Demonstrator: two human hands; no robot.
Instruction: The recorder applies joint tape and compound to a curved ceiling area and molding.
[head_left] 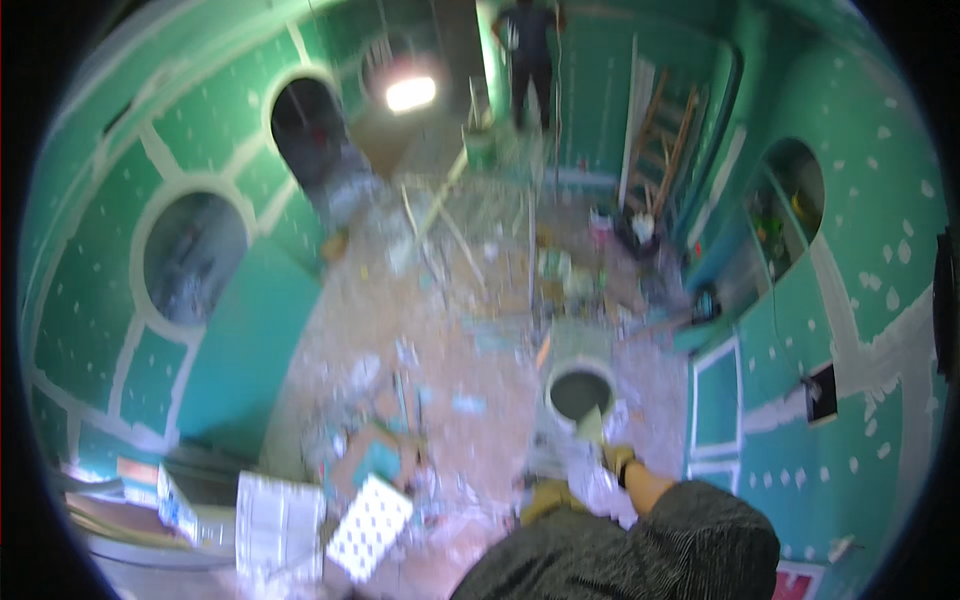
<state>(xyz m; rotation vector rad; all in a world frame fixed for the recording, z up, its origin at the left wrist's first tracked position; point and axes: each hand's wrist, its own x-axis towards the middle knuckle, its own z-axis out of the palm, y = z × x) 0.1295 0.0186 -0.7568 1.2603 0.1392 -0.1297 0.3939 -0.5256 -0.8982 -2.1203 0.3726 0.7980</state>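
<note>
My right hand (617,459), in a yellowish glove with a dark band at the wrist, is closed on a pale, flat-bladed putty knife (591,427). The blade reaches over the near rim of a round white bucket (552,402). Inside the bucket is a grey surface, smooth as far as it shows. Left of the right hand, a yellowish shape (548,496) at the end of dark cloth looks like my gloved left hand. Its fingers are too blurred to make out, and I see nothing plainly held in it.
Scraps and debris litter the floor. A white panel (281,525) and a dotted board (370,527) lie at lower left. Green drywall with filled joints surrounds the room. A wooden ladder (664,150) leans at the back right. Another person (530,55) stands far back, near a bright lamp (411,95).
</note>
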